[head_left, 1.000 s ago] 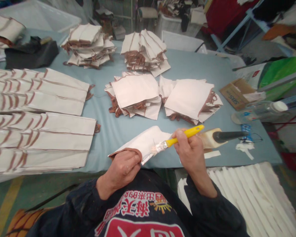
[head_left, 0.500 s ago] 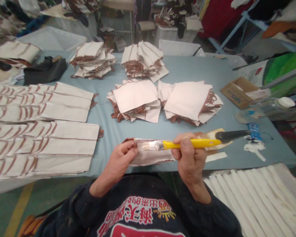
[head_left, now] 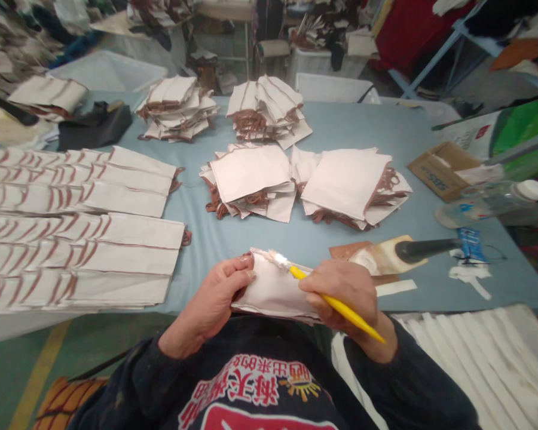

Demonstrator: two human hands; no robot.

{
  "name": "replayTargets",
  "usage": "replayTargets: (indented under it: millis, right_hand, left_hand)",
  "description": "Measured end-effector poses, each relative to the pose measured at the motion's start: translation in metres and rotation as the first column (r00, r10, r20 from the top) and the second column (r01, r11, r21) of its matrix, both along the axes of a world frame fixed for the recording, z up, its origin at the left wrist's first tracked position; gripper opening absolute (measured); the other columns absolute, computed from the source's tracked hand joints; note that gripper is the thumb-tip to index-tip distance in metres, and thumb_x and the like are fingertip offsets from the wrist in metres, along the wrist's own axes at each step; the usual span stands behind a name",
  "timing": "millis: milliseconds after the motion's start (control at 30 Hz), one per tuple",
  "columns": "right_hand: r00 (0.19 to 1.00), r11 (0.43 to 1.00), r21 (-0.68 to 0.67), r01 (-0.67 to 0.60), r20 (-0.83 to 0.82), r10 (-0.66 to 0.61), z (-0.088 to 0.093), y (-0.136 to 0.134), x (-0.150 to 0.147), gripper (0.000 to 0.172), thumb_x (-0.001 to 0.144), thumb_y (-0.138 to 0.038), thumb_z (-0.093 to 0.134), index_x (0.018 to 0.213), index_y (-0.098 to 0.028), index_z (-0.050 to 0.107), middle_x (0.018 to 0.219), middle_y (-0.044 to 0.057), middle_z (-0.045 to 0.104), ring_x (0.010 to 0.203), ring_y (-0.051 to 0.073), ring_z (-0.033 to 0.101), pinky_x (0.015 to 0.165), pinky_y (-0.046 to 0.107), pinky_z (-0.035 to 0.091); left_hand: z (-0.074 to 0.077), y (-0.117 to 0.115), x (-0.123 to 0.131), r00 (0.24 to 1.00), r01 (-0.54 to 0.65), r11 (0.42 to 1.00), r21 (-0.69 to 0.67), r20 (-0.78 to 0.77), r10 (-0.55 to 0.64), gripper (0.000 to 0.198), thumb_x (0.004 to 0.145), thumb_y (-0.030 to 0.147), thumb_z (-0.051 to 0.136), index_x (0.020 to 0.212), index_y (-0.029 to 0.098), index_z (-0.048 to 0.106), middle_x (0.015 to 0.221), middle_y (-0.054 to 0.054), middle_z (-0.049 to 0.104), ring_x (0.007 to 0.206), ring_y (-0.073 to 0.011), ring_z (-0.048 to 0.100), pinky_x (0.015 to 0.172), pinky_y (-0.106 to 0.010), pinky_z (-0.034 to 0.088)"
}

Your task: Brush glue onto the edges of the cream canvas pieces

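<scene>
My left hand (head_left: 215, 298) grips the left end of a white fabric piece (head_left: 273, 289) held at the near edge of the blue table (head_left: 251, 239). My right hand (head_left: 345, 292) is closed round a yellow-handled brush (head_left: 336, 304) and also rests on the fabric's right side. The brush's whitish bristles touch the fabric's top edge, and its handle points back toward me, to the right. Just right of my right hand a second brush with a black handle (head_left: 424, 248) lies on a glue-smeared board (head_left: 376, 260).
Rows of overlapped white pieces with brown trim (head_left: 80, 239) cover the table's left. Several stacks of folded pieces (head_left: 251, 179) (head_left: 349, 185) (head_left: 269, 110) (head_left: 177, 107) sit mid-table and behind. A cardboard box (head_left: 442, 170) and a plastic bottle (head_left: 493, 200) stand right. White strips (head_left: 466, 358) lie below the edge.
The brush swung from lying level across the fabric to pointing its handle back at me, bristles now on the top edge. The fabric has turned to show its broad white face.
</scene>
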State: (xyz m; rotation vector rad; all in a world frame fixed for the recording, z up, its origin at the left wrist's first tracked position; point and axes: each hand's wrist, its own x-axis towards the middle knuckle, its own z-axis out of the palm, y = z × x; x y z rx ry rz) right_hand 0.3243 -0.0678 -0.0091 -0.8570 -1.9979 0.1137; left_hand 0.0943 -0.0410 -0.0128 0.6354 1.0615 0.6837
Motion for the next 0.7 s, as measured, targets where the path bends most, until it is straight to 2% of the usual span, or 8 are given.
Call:
replayTargets:
  millis: [100, 233, 400, 533, 600, 700]
  right_hand:
    - [0.996, 0.999, 0.016, -0.041, 0.082, 0.04, 0.011, -0.006, 0.008, 0.02, 0.111, -0.027, 0.05, 0.1, -0.02, 0.064, 0.069, 0.001, 0.069, 0.056, 0.014, 0.061, 0.055, 0.028, 0.045]
    - [0.996, 0.996, 0.024, 0.085, -0.005, -0.085, 0.02, -0.013, 0.01, 0.024, 0.113, -0.029, 0.048, 0.098, -0.02, 0.065, 0.068, -0.001, 0.069, 0.056, 0.013, 0.062, 0.057, 0.027, 0.048]
    - [0.997, 0.997, 0.039, 0.071, -0.023, -0.07, 0.013, -0.002, -0.011, 0.022, 0.111, -0.026, 0.05, 0.096, -0.021, 0.065, 0.065, -0.002, 0.067, 0.055, 0.013, 0.061, 0.056, 0.027, 0.048]
    - [1.0, 0.999, 0.037, 0.016, -0.018, -0.015, 0.01, 0.007, -0.035, 0.024, 0.112, -0.029, 0.047, 0.096, -0.022, 0.064, 0.063, -0.002, 0.065, 0.053, 0.013, 0.06, 0.053, 0.027, 0.046]
    - [0.997, 1.0, 0.001, 0.012, -0.072, -0.012, 0.009, 0.004, -0.041, 0.025, 0.112, -0.031, 0.047, 0.095, -0.024, 0.064, 0.064, -0.003, 0.065, 0.053, 0.013, 0.06, 0.052, 0.026, 0.047]
    - [0.953, 0.987, -0.135, 0.088, -0.277, -0.122, -0.001, -0.005, -0.041, 0.027, 0.112, -0.035, 0.047, 0.095, -0.025, 0.065, 0.065, -0.004, 0.065, 0.054, 0.013, 0.062, 0.056, 0.026, 0.053]
  left_hand:
    - [0.002, 0.001, 0.002, 0.998, -0.04, 0.999, -0.015, -0.04, 0.04, 0.032, 0.062, 0.032, 0.085, 0.072, 0.017, 0.058, 0.066, 0.006, 0.051, 0.057, -0.007, 0.04, 0.052, -0.017, 0.031]
    - [0.0, 0.003, 0.003, 0.996, -0.059, 0.998, 0.007, -0.068, 0.06, 0.035, 0.062, 0.034, 0.083, 0.07, 0.019, 0.052, 0.064, 0.008, 0.046, 0.056, -0.0071, 0.037, 0.051, -0.018, 0.029]
    - [-0.006, 0.004, 0.006, 0.993, 0.044, 0.984, 0.173, -0.116, -0.024, 0.03, 0.075, 0.039, 0.076, 0.071, 0.02, 0.053, 0.064, 0.007, 0.044, 0.056, -0.0082, 0.033, 0.051, -0.02, 0.028]
    - [-0.009, 0.004, 0.004, 0.955, 0.224, 0.919, 0.325, -0.261, -0.141, 0.023, 0.088, 0.038, 0.066, 0.079, 0.017, 0.065, 0.073, 0.002, 0.057, 0.066, -0.0127, 0.046, 0.061, -0.023, 0.039]
    - [-0.01, 0.005, 0.002, 0.935, 0.257, 0.893, 0.37, -0.329, -0.134, 0.021, 0.09, 0.035, 0.062, 0.084, 0.017, 0.069, 0.08, -0.001, 0.063, 0.075, -0.0165, 0.053, 0.067, -0.025, 0.044]
    - [-0.011, 0.005, -0.002, 0.918, 0.248, 0.863, 0.44, -0.392, -0.064, 0.017, 0.089, 0.029, 0.059, 0.078, 0.018, 0.068, 0.09, -0.005, 0.067, 0.091, -0.0218, 0.06, 0.077, -0.029, 0.048]
